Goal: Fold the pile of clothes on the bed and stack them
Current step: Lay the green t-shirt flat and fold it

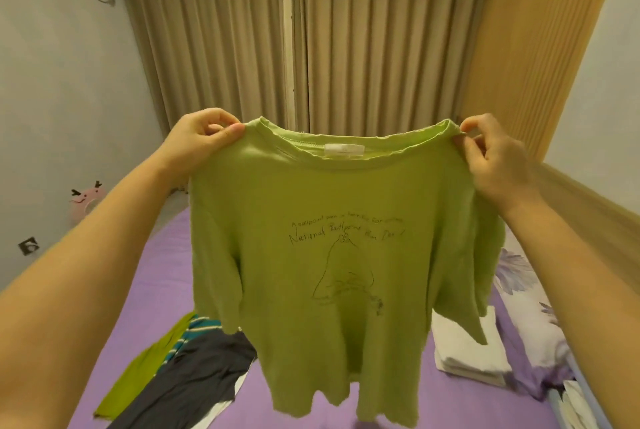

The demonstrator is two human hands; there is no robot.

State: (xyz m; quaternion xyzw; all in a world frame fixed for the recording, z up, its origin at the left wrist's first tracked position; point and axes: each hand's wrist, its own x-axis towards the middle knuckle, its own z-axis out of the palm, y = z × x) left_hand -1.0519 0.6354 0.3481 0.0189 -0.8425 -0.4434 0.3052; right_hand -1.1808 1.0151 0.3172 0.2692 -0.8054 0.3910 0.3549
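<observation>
Fingers (pixel 221 132) of our left hand (pixel 199 139) and right hand (pixel 491 158) pinch the shoulders of a green T-shirt (pixel 332 248), holding it spread and hanging above the purple bed (pixel 156 273). Below left we see unfolded clothes (pixel 187 363); below right, a folded white stack (pixel 464 349)

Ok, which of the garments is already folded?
The white garment on the bed's right side, a flat folded stack. The green T-shirt hangs from both hands; the dark grey one lies crumpled at left.
</observation>
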